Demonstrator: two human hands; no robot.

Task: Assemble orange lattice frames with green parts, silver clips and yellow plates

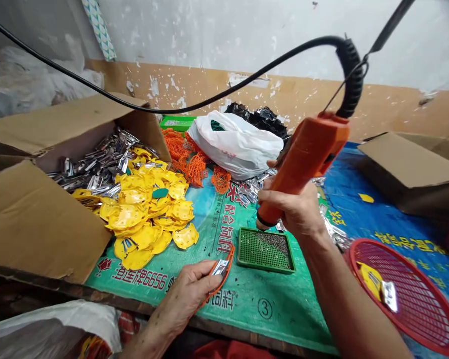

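Observation:
Near the table's front edge, my left hand (189,291) pinches an orange plastic piece (230,257) together with a shiny metal piece (220,268). My right hand (299,207) is wrapped round an orange electric screwdriver (303,159), which points down and hangs from a black cable. Its tip is over the back edge of a green tray (267,269) that holds many small screws (277,243). Left of the tray lies a heap of yellow plastic pieces (145,209).
An open cardboard box (45,219) with metal pieces stands at the left. Behind are orange pieces (196,169) and a white bag (243,144). A red basket (407,254) is at the right, another box (415,164) behind it. A black cable (209,102) arches overhead.

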